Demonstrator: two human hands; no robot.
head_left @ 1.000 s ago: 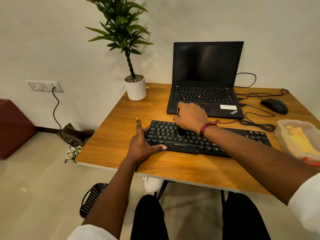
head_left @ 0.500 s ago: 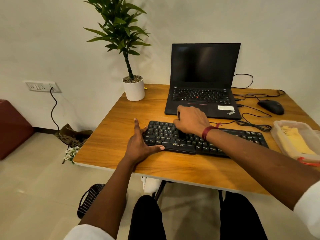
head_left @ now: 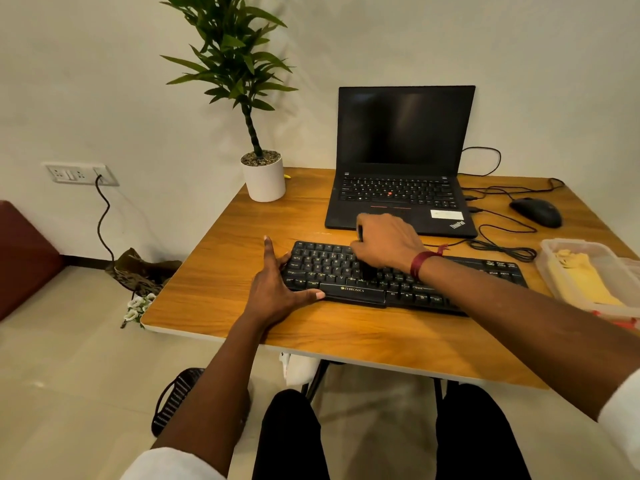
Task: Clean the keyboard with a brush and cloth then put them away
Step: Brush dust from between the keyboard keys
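From the head view, our left hand (head_left: 273,289) braces the left end of the keyboard (head_left: 394,284), fingers straight, while our right hand (head_left: 384,242) grips the brush (head_left: 367,271) over its left-middle keys, long axis running rightward.

Wooden table (head_left: 242,244): one. On it, a black keyboard (head_left: 485,275). My left hand (head_left: 273,289) braces its left end, fingers straight, thumb along the front edge. My right hand (head_left: 384,242) grips a dark brush (head_left: 367,270), its end on the middle keys. Behind: open laptop (head_left: 401,133), potted plant (head_left: 265,178). Right: mouse (head_left: 536,211), clear box (head_left: 547,268) holding a yellow cloth (head_left: 585,282).
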